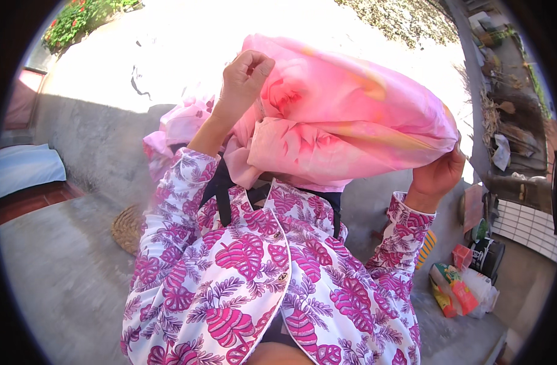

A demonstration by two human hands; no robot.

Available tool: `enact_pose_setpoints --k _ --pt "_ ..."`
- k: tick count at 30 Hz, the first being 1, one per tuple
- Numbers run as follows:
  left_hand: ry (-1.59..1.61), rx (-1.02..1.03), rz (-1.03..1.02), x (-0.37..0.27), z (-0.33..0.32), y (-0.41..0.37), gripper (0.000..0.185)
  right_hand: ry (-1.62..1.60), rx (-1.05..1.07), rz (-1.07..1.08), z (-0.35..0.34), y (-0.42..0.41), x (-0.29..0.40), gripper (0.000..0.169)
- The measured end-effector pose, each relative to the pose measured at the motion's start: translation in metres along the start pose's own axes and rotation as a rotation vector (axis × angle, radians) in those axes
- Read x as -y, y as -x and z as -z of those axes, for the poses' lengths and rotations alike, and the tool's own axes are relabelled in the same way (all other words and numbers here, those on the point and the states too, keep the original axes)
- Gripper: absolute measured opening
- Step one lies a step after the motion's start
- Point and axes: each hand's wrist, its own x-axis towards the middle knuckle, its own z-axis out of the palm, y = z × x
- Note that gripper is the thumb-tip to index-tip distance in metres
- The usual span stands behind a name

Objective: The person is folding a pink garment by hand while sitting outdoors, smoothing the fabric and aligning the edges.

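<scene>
A pink cloth (342, 100) with rose prints and yellow patches is stretched between my hands in front of my chest. My left hand (244, 75) pinches it near its upper left part, thumb against bent fingers. At the right end, my right hand (438, 171) grips the folded edge from below, its fingers partly hidden by the fabric. The lower fold sags into a loose pocket. More bunched pale pink fabric (187, 118) with small dark prints hangs behind my left forearm; I cannot tell whether it is the same piece.
Bright sunlit ground (100, 59) lies ahead, with a red-flowered shrub (77, 23) at upper left. A woven straw mat (127, 228) rests on the concrete floor (55, 273). A blue-white cloth (29, 169) covers a ledge at left. Colourful plastic packages (452, 289) stand at right.
</scene>
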Motion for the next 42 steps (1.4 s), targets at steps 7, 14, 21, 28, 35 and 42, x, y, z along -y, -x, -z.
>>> enact_pose_setpoints --k 7,14,21,28,35,42 --pt "-0.322 0.404 -0.289 0.013 -0.050 0.030 0.026 -0.083 0.170 -0.048 0.023 0.003 0.002 0.030" --pt "-0.263 0.441 -0.345 0.002 -0.053 0.034 0.030 -0.030 0.103 -0.037 0.041 0.019 0.014 0.034" --pt "-0.433 0.508 -0.302 0.006 -0.066 0.039 0.028 -0.025 0.029 0.019 0.024 0.022 0.009 0.028" --pt "-0.367 0.490 -0.390 0.010 -0.072 0.046 0.046 -0.069 -0.010 0.005 0.034 0.023 0.014 0.028" --pt "-0.350 0.428 -0.368 0.006 -0.076 0.055 0.040 -0.030 -0.053 0.015 0.037 0.024 0.015 0.025" --pt "-0.204 0.314 -0.252 0.020 -0.074 0.054 0.021 -0.069 0.049 -0.022 0.055 0.022 0.021 0.032"
